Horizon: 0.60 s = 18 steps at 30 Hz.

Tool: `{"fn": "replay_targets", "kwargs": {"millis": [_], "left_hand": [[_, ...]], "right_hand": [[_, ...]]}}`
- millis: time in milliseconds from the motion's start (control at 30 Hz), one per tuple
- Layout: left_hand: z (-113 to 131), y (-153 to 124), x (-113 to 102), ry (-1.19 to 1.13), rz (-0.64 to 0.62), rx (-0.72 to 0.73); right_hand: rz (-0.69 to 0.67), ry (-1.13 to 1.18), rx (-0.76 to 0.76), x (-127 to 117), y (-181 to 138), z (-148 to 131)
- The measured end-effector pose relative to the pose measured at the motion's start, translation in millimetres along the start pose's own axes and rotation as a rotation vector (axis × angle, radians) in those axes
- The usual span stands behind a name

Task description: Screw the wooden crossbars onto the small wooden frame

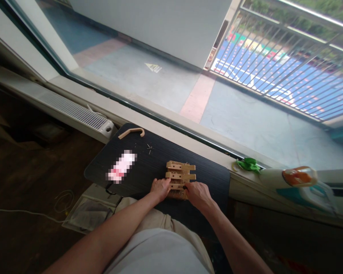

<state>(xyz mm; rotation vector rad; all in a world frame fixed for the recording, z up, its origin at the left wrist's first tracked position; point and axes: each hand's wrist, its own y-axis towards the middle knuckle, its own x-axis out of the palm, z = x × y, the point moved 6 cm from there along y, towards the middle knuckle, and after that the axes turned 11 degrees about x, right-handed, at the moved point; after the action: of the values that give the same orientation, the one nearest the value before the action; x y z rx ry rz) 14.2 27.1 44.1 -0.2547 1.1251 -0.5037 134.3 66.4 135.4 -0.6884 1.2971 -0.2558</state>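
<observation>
The wooden slat assembly (pixel 180 174) lies on the black surface (pixel 211 179), near its front edge and a little right of the middle. It is made of several short light-coloured bars, placed side by side on a base, and their right ends stick out a little.

The left hand (pixel 160 188) is at the near left end of the assembly. Its fingers are bent and pressed together, and they grip the ends of the nearest bars. The right hand (pixel 197 194) touches the near right part of the assembly. Its fingers are curled down on the wood, but I cannot tell if they pinch something or only press.

Further back on the surface, a few small screws (pixel 149 147) lie well apart from the hands. A curved wooden piece (pixel 131 131) lies at the far left corner. A blurred pink and white item (pixel 121 166) lies to the left of the assembly. On the window sill to the right there is a green object (pixel 248 164).
</observation>
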Motion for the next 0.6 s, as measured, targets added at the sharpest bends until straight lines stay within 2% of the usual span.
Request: {"fn": "replay_targets", "kwargs": {"millis": [600], "left_hand": [[-0.9,0.4,2.1,-0.011,0.026,0.021]], "right_hand": [[-0.001,-0.001,-0.035,0.7,-4.5,-3.6]]}}
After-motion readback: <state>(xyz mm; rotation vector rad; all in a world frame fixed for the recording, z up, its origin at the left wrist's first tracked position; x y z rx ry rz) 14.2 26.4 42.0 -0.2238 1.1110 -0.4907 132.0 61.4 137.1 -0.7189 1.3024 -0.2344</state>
